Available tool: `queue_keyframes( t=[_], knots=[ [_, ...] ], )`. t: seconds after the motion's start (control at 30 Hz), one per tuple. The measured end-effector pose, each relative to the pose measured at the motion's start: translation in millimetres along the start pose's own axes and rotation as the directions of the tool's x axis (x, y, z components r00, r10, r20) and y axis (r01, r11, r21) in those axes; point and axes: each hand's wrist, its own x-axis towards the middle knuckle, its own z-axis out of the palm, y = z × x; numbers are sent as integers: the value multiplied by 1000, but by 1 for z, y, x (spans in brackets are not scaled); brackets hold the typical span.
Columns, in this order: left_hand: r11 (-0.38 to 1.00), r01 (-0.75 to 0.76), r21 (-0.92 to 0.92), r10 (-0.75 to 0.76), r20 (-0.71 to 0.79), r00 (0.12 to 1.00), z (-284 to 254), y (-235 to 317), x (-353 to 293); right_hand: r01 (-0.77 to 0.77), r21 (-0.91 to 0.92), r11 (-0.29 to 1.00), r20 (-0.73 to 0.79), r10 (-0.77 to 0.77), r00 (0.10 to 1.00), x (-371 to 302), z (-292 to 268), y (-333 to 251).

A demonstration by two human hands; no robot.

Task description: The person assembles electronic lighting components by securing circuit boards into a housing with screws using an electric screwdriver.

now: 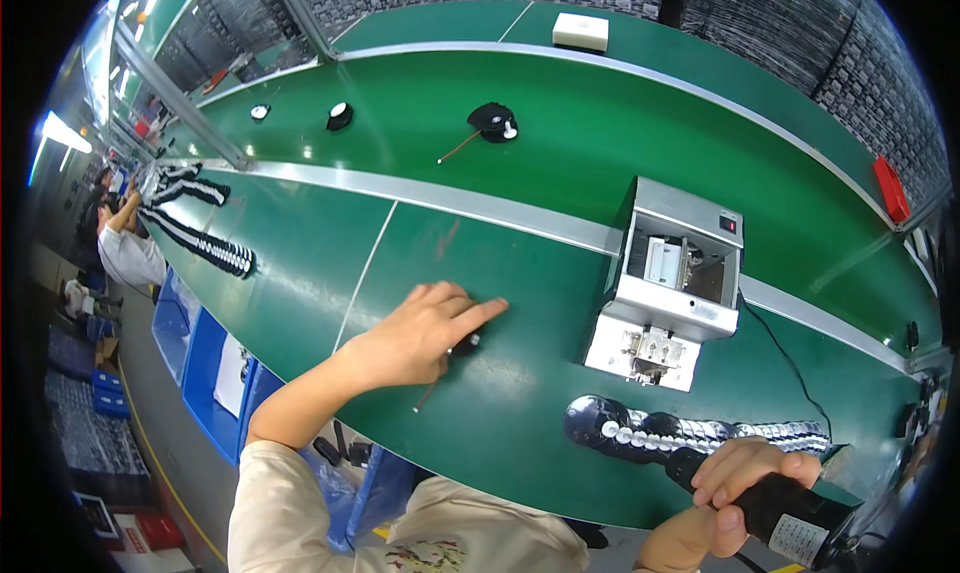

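My left hand (425, 335) is over the middle of the green bench, index finger pointing forward and the other fingers curled. Beneath its palm side a small black part (464, 346) with a thin wire (427, 397) shows in part; the hand covers the rest and appears to grip it. At the lower right, my right hand (745, 478) is wrapped round a black electric screwdriver (795, 521) with a pale label, its tip end pointing left. Just beyond the screwdriver lies a long row of overlapping round, shiny black-and-silver parts (600, 423).
A silver open-topped machine (672, 273) stands right of centre, its black cord (785, 343) trailing right. On the green conveyor (400, 103) lie several black parts, one a wired black piece (492, 121). A white block (581, 32), a red bin (890, 188) and blue bins (212, 373) surround the bench.
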Motion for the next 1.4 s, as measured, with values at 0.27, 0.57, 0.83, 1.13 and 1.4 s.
queue_keyframes(
  t=[0.27, 0.57, 0.83, 1.13, 1.4],
  knots=[
    [804, -344, -485, 173, -364, 915, 58, 45, 0, -62, 80, 995, -133, 72, 989, 2, 17, 12],
    [684, -570, -456, 378, -446, 811, 79, 65, 38, -83, 59, 995, 43, 80, 996, 7, 7, 16],
    [706, -579, -408, 443, -383, 810, 82, 65, 43, -130, 58, 990, 61, 126, 990, 8, 5, 13],
    [728, -553, -406, 413, -383, 826, 83, 71, 44, -69, 112, 991, -71, 77, 994, 20, 12, 11],
    [736, -569, -367, 441, -378, 814, 93, 70, 44, -121, 46, 992, -250, 129, 960, 54, 52, 32]
  ],
)
